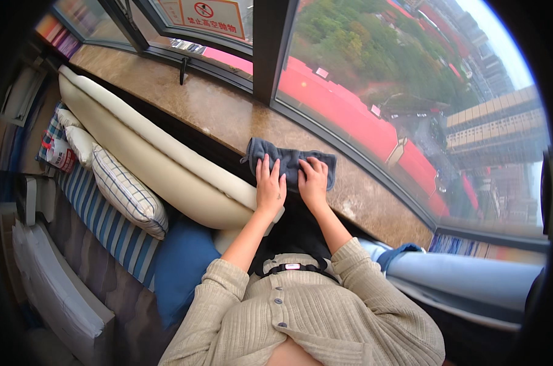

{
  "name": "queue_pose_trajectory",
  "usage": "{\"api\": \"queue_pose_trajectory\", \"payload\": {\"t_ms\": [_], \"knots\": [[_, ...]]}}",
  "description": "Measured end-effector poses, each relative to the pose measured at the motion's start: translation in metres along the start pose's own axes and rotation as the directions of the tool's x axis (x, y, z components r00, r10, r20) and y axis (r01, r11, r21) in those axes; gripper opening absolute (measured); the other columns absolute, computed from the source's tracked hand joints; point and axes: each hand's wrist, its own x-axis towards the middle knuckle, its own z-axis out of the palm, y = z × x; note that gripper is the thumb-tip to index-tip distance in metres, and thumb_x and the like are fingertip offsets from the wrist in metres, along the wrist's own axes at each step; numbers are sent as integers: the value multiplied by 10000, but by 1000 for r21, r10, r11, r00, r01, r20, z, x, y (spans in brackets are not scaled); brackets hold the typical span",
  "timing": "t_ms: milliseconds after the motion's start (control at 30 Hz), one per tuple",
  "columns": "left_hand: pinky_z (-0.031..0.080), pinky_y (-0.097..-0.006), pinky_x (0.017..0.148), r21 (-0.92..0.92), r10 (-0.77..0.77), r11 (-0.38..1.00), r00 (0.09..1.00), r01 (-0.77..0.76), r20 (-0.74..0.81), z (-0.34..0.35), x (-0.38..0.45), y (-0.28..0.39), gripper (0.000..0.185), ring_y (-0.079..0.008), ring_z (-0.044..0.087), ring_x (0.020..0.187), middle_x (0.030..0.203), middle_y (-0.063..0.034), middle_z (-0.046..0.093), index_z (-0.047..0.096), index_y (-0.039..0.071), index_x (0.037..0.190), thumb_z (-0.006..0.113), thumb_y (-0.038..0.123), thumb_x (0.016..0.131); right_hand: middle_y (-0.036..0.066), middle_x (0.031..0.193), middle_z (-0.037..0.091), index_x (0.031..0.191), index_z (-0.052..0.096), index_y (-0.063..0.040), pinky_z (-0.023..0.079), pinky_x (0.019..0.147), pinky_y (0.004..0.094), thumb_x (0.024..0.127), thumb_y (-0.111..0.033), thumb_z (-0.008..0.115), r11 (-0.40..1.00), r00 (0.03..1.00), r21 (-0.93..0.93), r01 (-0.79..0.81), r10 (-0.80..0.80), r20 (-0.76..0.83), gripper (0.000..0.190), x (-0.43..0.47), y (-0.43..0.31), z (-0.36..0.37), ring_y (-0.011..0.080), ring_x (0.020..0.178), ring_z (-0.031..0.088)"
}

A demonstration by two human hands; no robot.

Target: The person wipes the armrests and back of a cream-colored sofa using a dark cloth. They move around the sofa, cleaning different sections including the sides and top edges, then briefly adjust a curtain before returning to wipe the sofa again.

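A folded dark grey cloth [288, 153] with stitched edges and a small loop lies across the inner edge of the brown stone windowsill [231, 123]. My left hand [271, 185] rests palm down on its left half, fingers extended and a little apart. On the right half is my right hand [313, 183], palm down with its fingers bent against the fabric. Neither hand visibly pinches the cloth. The undersides of both hands are hidden.
Left of my hands, a cream sofa back [166, 155] runs along the sill. Cushions [128, 192], a blue pillow [185, 270] and a striped cover [107, 215] lie beside it. Large framed windows [372, 114] rise behind the sill; a black window handle [183, 71] projects over it. Light-blue fabric [464, 274] lies right.
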Motion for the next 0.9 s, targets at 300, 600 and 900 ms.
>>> {"api": "queue_pose_trajectory", "payload": {"t_ms": [300, 600, 900], "knots": [[281, -484, 1123, 164, -310, 916, 905, 367, -292, -38, 76, -72, 557, -504, 265, 1356, 1509, -276, 250, 409, -25, 1392, 560, 175, 894, 142, 1183, 584, 1070, 654, -37, 461, 934, 418, 753, -2, 576, 880, 884, 291, 377, -435, 172, 328, 113, -70, 113, 362, 1117, 503], [309, -455, 1112, 238, -364, 859, 868, 454, -339, -44, 99, -70, 552, -462, 304, 1355, 1485, -268, 300, 438, -19, 1375, 565, 157, 868, 127, 1202, 593, 1095, 664, -77, 440, 917, 466, 753, -65, 596, 816, 771, 224, 532, -577, 268, 349, 160, -83, 131, 357, 1127, 505], [274, -457, 1136, 249, -360, 870, 893, 426, -268, -59, 97, -74, 537, -426, 278, 1385, 1491, -231, 319, 452, 0, 1375, 563, 189, 885, 175, 1165, 588, 1065, 643, -24, 446, 926, 458, 772, 9, 591, 824, 759, 302, 480, -562, 329, 299, 142, -80, 108, 396, 1059, 517]]}}
